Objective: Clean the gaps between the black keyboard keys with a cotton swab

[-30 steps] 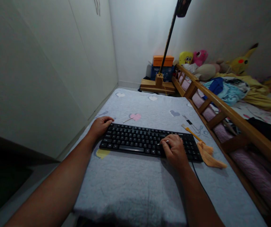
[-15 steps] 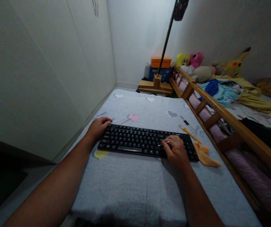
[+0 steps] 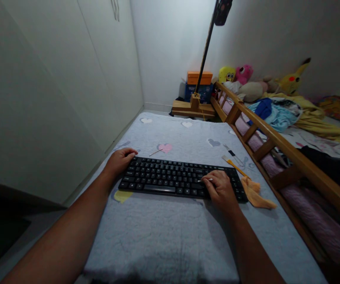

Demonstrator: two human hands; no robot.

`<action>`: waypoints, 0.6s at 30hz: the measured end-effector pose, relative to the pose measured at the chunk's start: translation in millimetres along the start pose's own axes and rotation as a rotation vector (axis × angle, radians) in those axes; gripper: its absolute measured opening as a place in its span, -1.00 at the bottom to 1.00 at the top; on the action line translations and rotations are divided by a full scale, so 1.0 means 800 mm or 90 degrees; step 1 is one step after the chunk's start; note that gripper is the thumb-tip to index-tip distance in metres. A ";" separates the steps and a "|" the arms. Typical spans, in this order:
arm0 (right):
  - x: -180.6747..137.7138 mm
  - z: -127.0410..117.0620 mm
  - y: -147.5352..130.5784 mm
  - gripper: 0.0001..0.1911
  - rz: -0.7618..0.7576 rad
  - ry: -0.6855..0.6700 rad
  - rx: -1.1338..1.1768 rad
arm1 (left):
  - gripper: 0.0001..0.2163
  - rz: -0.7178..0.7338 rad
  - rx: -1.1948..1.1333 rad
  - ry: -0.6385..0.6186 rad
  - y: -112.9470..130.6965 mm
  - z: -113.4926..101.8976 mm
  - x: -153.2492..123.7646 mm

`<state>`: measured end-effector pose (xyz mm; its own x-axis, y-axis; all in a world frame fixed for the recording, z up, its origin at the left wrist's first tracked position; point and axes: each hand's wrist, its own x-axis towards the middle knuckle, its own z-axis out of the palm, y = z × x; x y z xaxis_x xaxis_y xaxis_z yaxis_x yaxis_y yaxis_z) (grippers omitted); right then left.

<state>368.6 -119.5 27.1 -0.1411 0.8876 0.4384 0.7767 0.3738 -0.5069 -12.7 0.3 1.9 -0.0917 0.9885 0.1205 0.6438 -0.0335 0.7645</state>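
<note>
A black keyboard [image 3: 170, 177] lies flat on the cloth-covered table, seen in the head view. At its upper left corner, my left hand [image 3: 121, 159] is closed on the edge, thumb along the top side. My right hand [image 3: 219, 185] pinches a white cotton swab [image 3: 203, 180], its tip over the keys right of the middle; whether the tip touches a key I cannot tell. Part of the right-hand keys is hidden under this hand. A second cotton swab [image 3: 156, 152] lies just behind the keyboard.
An orange cloth [image 3: 255, 195], a yellow-handled brush [image 3: 234, 165] and a tweezer-like metal tool [image 3: 231, 153] lie to the right. A wooden bed rail [image 3: 272, 142] borders the table there. Behind stands a pole on a wooden base [image 3: 187, 107]; a white wardrobe [image 3: 69, 79] is on the left.
The whole view has shifted slightly, so things appear a little further left. Both hands keep their hold, and the swab tip stays over nearly the same keys.
</note>
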 end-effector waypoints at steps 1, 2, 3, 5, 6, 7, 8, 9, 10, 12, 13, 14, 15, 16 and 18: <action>0.000 0.002 0.000 -0.79 0.002 0.005 -0.002 | -0.68 0.000 0.000 -0.001 0.000 0.000 0.000; 0.001 0.003 0.001 -0.78 0.004 0.009 -0.004 | -0.68 0.001 0.001 -0.001 0.000 0.000 0.000; 0.001 0.005 0.001 -0.78 0.006 0.013 -0.006 | -0.68 0.001 0.002 -0.001 0.000 0.000 0.000; 0.002 0.007 0.003 -0.79 0.009 0.015 -0.006 | -0.67 -0.001 0.006 -0.003 0.000 0.000 0.001; 0.003 0.008 0.003 -0.79 0.009 0.015 -0.005 | -0.67 -0.002 0.007 -0.004 0.000 0.000 0.002; 0.003 0.008 0.004 -0.79 0.010 0.015 -0.006 | -0.67 -0.003 0.007 -0.004 0.000 0.000 0.002; 0.004 0.008 0.004 -0.79 0.010 0.015 -0.006 | -0.66 -0.004 0.007 -0.004 0.000 0.001 0.003; 0.004 0.008 0.004 -0.79 0.010 0.015 -0.006 | -0.66 -0.005 0.007 -0.004 0.000 0.001 0.003; 0.004 0.008 0.003 -0.79 0.011 0.016 -0.006 | -0.66 -0.006 0.007 -0.005 0.001 0.001 0.003; 0.003 0.006 0.002 -0.77 0.013 0.019 -0.005 | -0.67 -0.009 0.007 -0.006 0.003 0.000 0.002; 0.003 0.005 0.001 -0.77 0.015 0.019 -0.003 | -0.67 -0.012 0.007 -0.005 0.005 0.000 0.001; 0.002 0.004 0.000 -0.77 0.017 0.019 -0.001 | -0.68 -0.014 0.006 -0.004 0.007 0.000 0.000; 0.002 0.004 -0.001 -0.76 0.020 0.018 0.002 | -0.68 -0.015 0.004 -0.004 0.008 -0.001 0.000; 0.001 0.003 -0.001 -0.77 0.022 0.016 0.004 | -0.68 -0.016 0.002 -0.004 0.009 -0.001 0.000; 0.000 0.002 -0.002 -0.77 0.024 0.014 0.008 | -0.67 -0.014 -0.003 -0.005 0.010 -0.001 -0.001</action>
<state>366.4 -119.9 26.9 -0.0977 0.8952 0.4348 0.7734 0.3433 -0.5329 -8.1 -0.7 8.6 -0.1001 0.9901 0.0980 0.6375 -0.0118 0.7703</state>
